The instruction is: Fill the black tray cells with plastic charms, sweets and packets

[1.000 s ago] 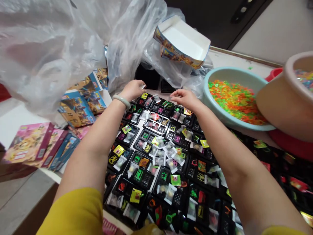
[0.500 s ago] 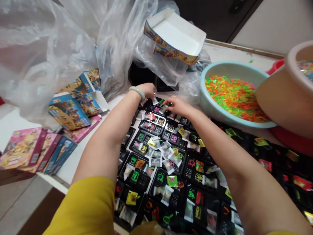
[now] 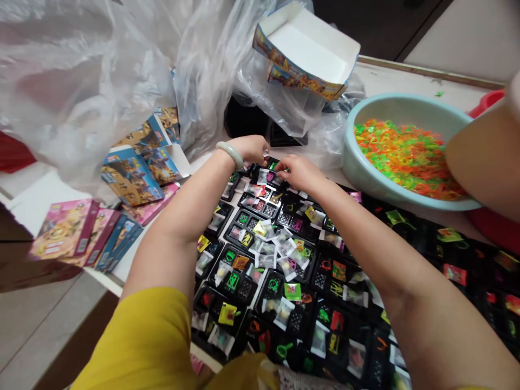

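My left hand (image 3: 252, 149), with a pale bangle (image 3: 230, 154) at the wrist, is at the far end of the black trays (image 3: 260, 208). Its fingers are bent down around something small that I cannot make out. Close to its right, my right hand (image 3: 296, 170) hovers over a tray, fingers curled and their tips partly hidden. Between the hands lies a clear wrapped packet (image 3: 266, 176). The compartments hold small green, orange and yellow plastic pieces and wrapped sweets. Several white-ended packets (image 3: 266, 254) are heaped on the middle trays.
A light blue basin (image 3: 349, 146) of orange and green pieces stands at the right, beside a peach-coloured tub (image 3: 483, 151). An open carton (image 3: 309, 49) rests on plastic bags (image 3: 203, 70) at the back. Blue boxes (image 3: 132, 176) and pink boxes (image 3: 65, 227) lie at the left.
The view has shifted, so the boxes, basin and carton appear farther right. The clear packet near my right fingers now lies in the tray, and my left hand has moved slightly relative to the trays.
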### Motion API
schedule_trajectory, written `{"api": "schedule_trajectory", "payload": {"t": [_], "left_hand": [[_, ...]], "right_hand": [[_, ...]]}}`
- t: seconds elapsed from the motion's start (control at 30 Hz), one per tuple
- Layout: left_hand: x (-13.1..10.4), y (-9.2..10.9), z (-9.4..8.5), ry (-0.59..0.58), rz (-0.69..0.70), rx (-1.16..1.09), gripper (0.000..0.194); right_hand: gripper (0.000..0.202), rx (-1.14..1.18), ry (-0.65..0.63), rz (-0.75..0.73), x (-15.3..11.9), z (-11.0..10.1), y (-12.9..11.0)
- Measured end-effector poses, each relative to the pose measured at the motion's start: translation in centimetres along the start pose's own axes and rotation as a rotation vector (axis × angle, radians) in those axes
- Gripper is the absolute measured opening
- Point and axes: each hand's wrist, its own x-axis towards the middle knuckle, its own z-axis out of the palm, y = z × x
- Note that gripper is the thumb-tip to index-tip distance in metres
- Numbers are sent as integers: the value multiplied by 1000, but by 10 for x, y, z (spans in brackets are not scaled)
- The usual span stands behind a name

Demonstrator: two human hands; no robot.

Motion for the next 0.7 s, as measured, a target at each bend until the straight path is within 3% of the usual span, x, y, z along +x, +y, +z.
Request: {"api": "schedule_trajectory", "payload": {"t": [0.13,0.33,0.43,0.57,0.7], "left_hand": [[-30,-22,6,123,20,89,25],[-75,-33,39,34,47,388,23],[-83,-31,56,42,44,451,27],[-86,-31,64,88,36,442,29],[-90,-36,64,153,19,381,26]], "right_hand": [[20,-88,-97,-124,-9,5,-36],[24,-279,-201,-76,-7,30,-69],[21,-215,-180,-38,-1,33,-66],[21,11,-88,-6,-7,18,-51],[23,101,-126,-126,-33,2,-33]]}}
